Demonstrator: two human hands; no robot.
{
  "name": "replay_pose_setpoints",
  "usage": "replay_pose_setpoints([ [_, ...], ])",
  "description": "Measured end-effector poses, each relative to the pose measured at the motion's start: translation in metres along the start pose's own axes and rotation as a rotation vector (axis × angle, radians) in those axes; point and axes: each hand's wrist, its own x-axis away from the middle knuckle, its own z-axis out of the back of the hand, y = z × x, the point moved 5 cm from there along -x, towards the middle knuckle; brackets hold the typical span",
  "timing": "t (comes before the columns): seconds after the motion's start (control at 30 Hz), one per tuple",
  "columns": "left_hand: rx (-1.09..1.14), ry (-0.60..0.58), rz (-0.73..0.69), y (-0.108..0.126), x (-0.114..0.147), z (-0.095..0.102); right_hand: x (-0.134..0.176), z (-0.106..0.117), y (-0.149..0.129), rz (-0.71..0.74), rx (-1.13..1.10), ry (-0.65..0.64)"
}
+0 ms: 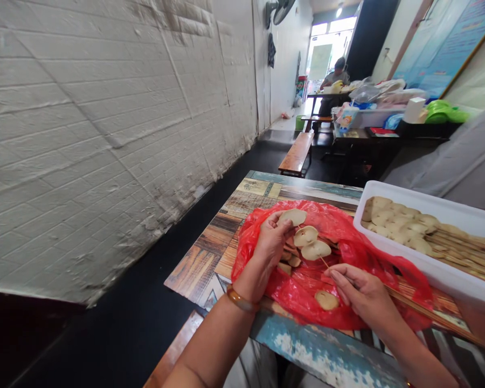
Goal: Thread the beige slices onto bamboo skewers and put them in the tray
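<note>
The left hand [275, 237], a little below and right of the frame's centre, has its thumb and fingers closed on the edge of a pale slice [293, 217]. The right hand [359, 291], in the lower right of the frame, pinches the near end of a thin stick [325, 262] between thumb and fingertips. Two more slices [316, 250] sit on that stick between the hands, just below and to the right of the held one. A brown bracelet [242, 300] circles the left wrist.

Beneath the hands, an open red plastic bag [250, 237] spreads over the wood-patterned surface [202, 264], with brownish pieces [293, 260] inside it. A single round slice [327, 300] lies on the red plastic, just left of the right hand.

At the right edge of the frame, a white tub [396, 243] holds rows of similar slices and sticks. In the upper right, another person [335, 78] sits at a farther table, beyond a wooden bench [297, 151].
</note>
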Motion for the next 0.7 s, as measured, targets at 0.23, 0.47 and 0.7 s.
replay_pose_setpoints([
  [0.23,-0.031,0.001,-0.022,-0.001,-0.001,0.0,-0.002,-0.002,0.007,-0.013,0.005,-0.019],
  [0.47,-0.06,-0.002,-0.035,-0.008,-0.003,0.001,-0.003,-0.005,0.013,-0.023,-0.018,-0.044],
  [0.7,-0.196,0.003,-0.092,-0.004,0.0,-0.002,-0.004,-0.009,0.013,-0.012,-0.065,-0.03],
])
